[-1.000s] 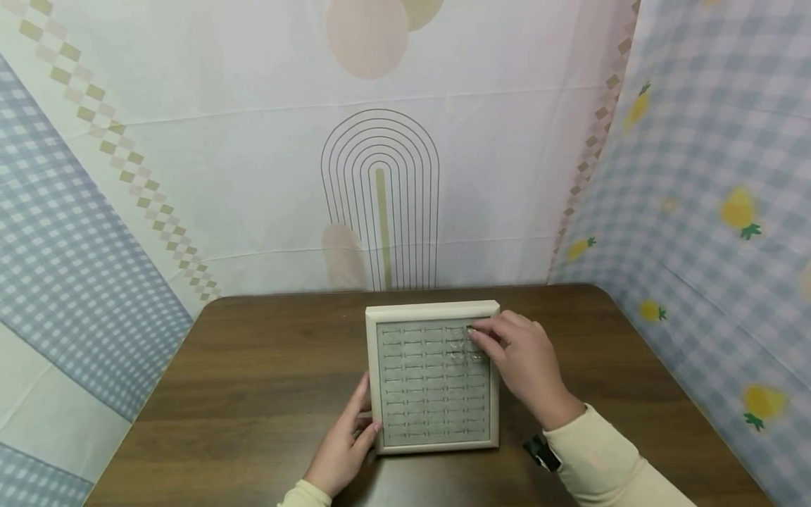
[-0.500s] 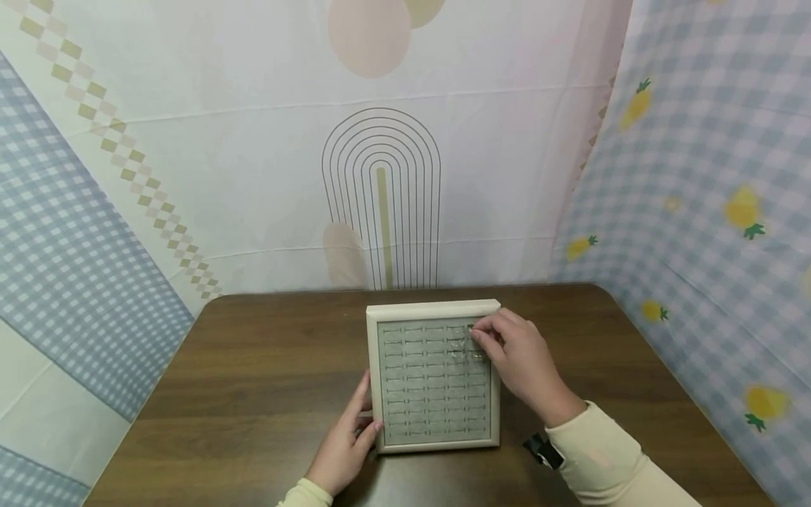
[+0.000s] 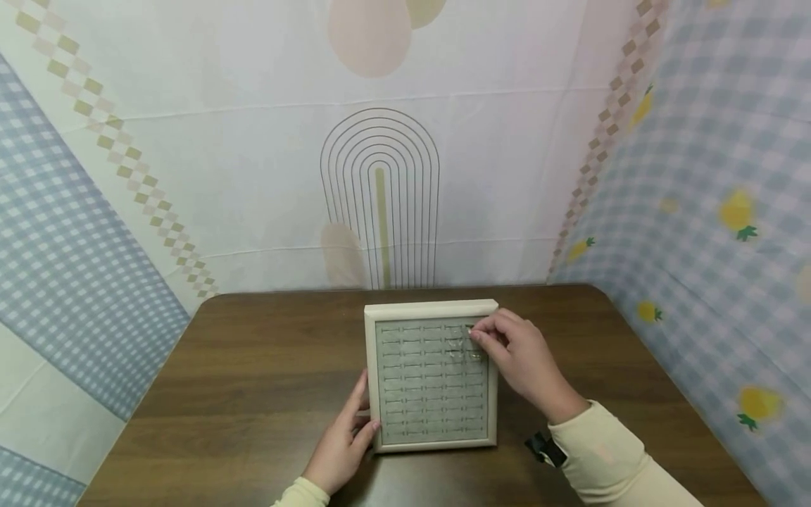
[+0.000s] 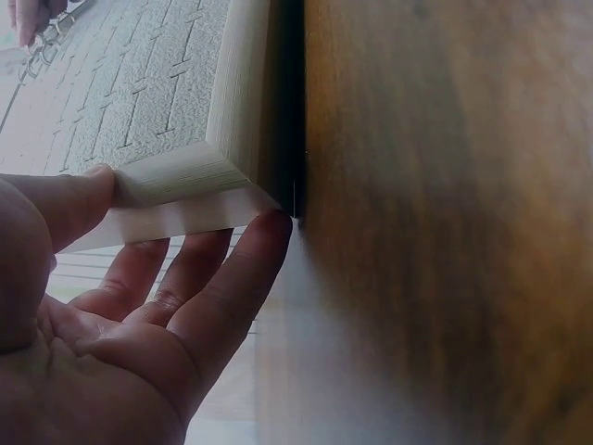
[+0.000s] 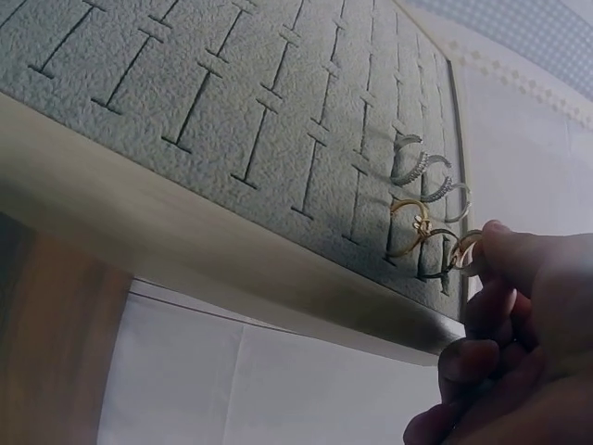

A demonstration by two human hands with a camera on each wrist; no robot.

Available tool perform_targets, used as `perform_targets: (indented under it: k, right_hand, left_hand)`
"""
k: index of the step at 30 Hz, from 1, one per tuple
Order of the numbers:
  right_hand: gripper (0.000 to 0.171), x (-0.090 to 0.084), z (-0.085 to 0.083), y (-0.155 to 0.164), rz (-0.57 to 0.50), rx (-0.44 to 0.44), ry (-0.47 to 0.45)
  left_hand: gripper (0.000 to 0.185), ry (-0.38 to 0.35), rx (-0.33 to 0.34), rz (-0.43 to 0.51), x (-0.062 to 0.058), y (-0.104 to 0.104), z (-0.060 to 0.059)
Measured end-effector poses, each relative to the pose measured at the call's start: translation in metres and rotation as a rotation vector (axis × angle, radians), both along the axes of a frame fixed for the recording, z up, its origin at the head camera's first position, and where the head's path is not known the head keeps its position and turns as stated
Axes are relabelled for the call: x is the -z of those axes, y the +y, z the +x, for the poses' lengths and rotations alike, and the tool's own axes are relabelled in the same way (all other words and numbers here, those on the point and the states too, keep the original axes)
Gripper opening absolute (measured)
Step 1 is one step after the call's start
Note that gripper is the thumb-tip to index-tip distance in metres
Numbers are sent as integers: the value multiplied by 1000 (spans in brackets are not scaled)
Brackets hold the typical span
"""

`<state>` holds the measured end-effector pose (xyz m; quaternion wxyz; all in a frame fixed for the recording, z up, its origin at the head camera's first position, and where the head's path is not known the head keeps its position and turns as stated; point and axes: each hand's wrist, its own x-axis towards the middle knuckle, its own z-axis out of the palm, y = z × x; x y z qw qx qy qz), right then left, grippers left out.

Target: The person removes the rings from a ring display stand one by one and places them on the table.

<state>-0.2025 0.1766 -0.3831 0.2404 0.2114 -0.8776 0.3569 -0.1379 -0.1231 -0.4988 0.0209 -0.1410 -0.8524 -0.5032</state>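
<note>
A ring display tray (image 3: 434, 380) with a cream frame and grey slotted lining stands tilted up on the table. My left hand (image 3: 338, 443) grips its lower left edge, thumb on the front of the frame and fingertips against the side. At the upper right corner, my right hand (image 3: 522, 355) pinches a gold-toned ring (image 5: 463, 248) between thumb and fingertips, right at the slots. Beside it in the right wrist view are a dark ring (image 5: 430, 275) and a gold ring (image 5: 397, 206) with a setting. Several silver rings (image 5: 410, 171) sit in the slots beyond.
The brown wooden table (image 3: 266, 366) lies under the tray. A patterned white cloth (image 3: 266, 197) hangs behind it, with blue checked cloth (image 3: 709, 296) at the sides. A black strapped device (image 3: 545, 449) is at the right cuff.
</note>
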Motion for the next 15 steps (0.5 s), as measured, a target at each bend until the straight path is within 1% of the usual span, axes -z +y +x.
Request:
perform_targets:
  k: [3,5,9,15]
  right_hand:
    - [11,0,1,2,-8,2,23]
    - [11,0,3,2,-11,13,23]
    - [10,0,6,4,-7,34,-3]
    - [8,2,9,7,-7,46,-26]
  left_hand:
    - [83,-5,-5,-11,-1,0,0]
    - [83,-5,-7,-12,0,0,-1]
    - [83,-11,-10,-6,1,0,0]
    - [84,-32,-4,1,-4,0,1]
